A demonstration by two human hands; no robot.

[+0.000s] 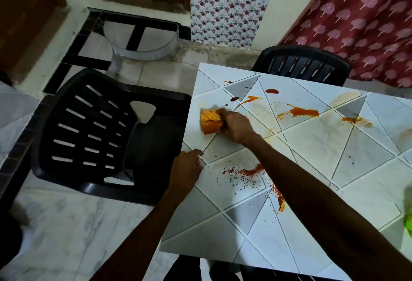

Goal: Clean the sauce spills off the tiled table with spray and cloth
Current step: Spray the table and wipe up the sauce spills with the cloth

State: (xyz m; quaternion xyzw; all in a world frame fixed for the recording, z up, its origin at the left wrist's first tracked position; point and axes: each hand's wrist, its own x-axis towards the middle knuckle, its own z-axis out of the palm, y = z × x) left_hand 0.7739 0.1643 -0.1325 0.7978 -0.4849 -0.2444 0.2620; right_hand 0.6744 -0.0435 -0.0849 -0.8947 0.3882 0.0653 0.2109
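— So why is the cloth (pixel 211 122) bunched into a wad, out by the left rim of the table (pixel 312 191)?
— My guess is that a wad makes a firmer pad to press with. The right hand (pixel 236 126) is clenched round it, arm stretched across the tiles, and the cloth is pressed onto the surface. It is already stained orange.
— And the left hand (pixel 186 169)?
— It sits at the near-left edge with its fingers curled against the rim. I cannot tell whether it clasps the edge or only rests there. It probably steadies the person during the long reach.
— How much is left?
— Plenty. Red-orange sauce spills (pixel 304 112) lie across the far half, well apart from the cloth. A scatter of red flakes and dark seeds (pixel 245 172) lies just beside the right forearm.
— Where is the spray?
— A blurred green thing (pixel 409 220) shows at the right edge of the view. It may be the bottle, but I can't make it out.
— Any risk?
— A cloth that loaded could smear sauce into the grout lines rather than lift it. The black chair (pixel 100 129) stands close against the left side, so anything pushed off that edge would likely land on its seat.
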